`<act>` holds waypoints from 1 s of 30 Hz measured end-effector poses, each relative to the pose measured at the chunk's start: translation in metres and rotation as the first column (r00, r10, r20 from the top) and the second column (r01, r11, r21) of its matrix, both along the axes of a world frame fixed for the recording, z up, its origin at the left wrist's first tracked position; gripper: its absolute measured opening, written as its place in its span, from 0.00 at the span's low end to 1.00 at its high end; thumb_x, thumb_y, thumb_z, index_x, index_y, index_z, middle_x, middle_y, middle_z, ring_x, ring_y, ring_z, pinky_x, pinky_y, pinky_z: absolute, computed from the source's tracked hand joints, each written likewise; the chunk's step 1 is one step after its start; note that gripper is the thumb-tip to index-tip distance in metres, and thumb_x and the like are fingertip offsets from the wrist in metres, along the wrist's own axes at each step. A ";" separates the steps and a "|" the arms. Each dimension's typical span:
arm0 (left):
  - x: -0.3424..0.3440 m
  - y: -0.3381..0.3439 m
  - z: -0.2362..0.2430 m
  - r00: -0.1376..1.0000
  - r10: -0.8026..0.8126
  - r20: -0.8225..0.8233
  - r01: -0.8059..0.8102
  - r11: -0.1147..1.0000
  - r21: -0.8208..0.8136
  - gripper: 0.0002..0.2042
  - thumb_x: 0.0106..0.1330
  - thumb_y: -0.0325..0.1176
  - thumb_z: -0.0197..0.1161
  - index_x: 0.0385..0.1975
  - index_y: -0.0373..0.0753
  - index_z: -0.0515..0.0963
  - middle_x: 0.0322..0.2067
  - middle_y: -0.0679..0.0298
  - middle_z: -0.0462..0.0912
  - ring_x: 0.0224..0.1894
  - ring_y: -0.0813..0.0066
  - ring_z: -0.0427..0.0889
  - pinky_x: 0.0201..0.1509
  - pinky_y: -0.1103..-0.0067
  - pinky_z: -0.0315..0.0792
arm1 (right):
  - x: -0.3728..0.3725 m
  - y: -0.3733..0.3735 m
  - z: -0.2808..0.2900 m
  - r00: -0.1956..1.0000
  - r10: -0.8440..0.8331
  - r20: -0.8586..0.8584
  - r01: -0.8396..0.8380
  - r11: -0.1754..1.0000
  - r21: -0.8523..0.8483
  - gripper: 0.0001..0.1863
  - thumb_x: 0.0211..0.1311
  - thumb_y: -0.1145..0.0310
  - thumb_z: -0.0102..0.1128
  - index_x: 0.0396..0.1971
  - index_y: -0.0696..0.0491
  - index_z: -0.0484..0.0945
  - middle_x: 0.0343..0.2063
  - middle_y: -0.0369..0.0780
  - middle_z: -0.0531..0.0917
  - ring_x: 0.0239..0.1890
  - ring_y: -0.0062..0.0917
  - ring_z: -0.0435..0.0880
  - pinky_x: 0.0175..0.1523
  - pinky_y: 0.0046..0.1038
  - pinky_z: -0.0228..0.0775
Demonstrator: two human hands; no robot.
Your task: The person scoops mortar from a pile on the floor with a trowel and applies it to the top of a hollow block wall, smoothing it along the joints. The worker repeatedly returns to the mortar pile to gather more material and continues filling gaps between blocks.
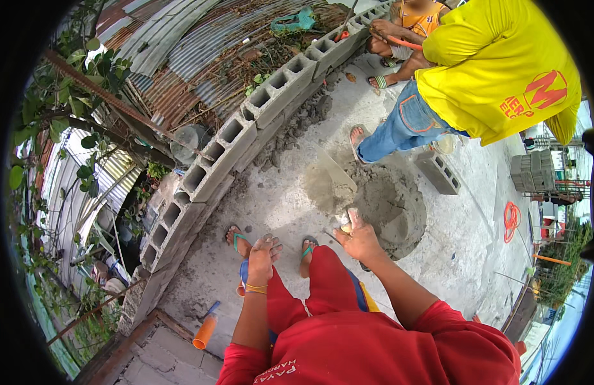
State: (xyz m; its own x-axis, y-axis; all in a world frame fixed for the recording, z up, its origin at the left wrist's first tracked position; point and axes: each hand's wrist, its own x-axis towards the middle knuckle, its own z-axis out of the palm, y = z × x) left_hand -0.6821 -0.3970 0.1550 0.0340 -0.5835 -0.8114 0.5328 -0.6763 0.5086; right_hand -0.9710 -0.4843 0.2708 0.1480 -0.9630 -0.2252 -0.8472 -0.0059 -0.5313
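My right hand (358,237) is closed round the light handle of a metal trowel (332,179), its broad grey blade held out over a round patch of wet mortar (393,212) on the concrete floor (464,237). My left hand (265,256) is held above my left thigh, fingers apart and slightly bent, with nothing visible in it. Along the left runs a low wall of grey hollow blocks (233,131), with crumbled mortar (297,128) at its foot.
A worker in yellow (470,70) stands ahead right; another in orange (419,19) squats by the wall. A loose block (437,173), stacked blocks (531,172) and orange cord (511,221) lie right. Bottom left is an orange tube (204,330). Corrugated sheets (194,45) lie beyond the wall.
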 end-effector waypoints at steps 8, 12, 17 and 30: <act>-0.118 -0.083 0.001 0.922 -0.382 0.066 0.385 0.923 -0.027 0.19 0.73 0.36 0.61 0.60 0.36 0.74 0.48 0.62 0.85 0.43 0.73 0.86 0.45 0.78 0.75 | -0.139 0.003 -0.168 0.886 -0.380 -0.265 0.428 0.890 0.156 0.30 0.58 0.64 0.60 0.57 0.70 0.74 0.40 0.60 0.85 0.46 0.52 0.86 0.54 0.46 0.78; -0.155 -0.116 -0.056 0.725 -0.665 0.179 0.677 0.736 -0.004 0.19 0.73 0.37 0.62 0.59 0.34 0.76 0.43 0.64 0.85 0.40 0.77 0.85 0.42 0.81 0.75 | -0.151 0.009 -0.242 0.810 -0.576 0.106 0.549 0.810 0.207 0.28 0.54 0.63 0.66 0.51 0.67 0.78 0.37 0.59 0.86 0.44 0.53 0.85 0.52 0.43 0.77; -0.193 -0.141 -0.157 0.131 -0.876 0.464 0.990 0.135 -0.025 0.19 0.70 0.41 0.63 0.52 0.33 0.80 0.43 0.47 0.87 0.48 0.53 0.87 0.52 0.67 0.78 | -0.137 -0.020 -0.295 0.304 -0.934 0.190 0.731 0.356 0.582 0.27 0.54 0.60 0.73 0.45 0.66 0.77 0.31 0.52 0.86 0.36 0.44 0.85 0.45 0.40 0.76; -0.195 -0.174 -0.311 -0.647 -0.724 0.239 0.761 -0.630 0.152 0.26 0.71 0.45 0.61 0.63 0.34 0.71 0.60 0.44 0.77 0.59 0.43 0.78 0.64 0.58 0.73 | -0.132 -0.236 -0.611 -0.480 -0.851 0.213 0.286 0.078 0.955 0.12 0.61 0.66 0.73 0.34 0.60 0.82 0.22 0.38 0.76 0.16 0.26 0.73 0.21 0.34 0.68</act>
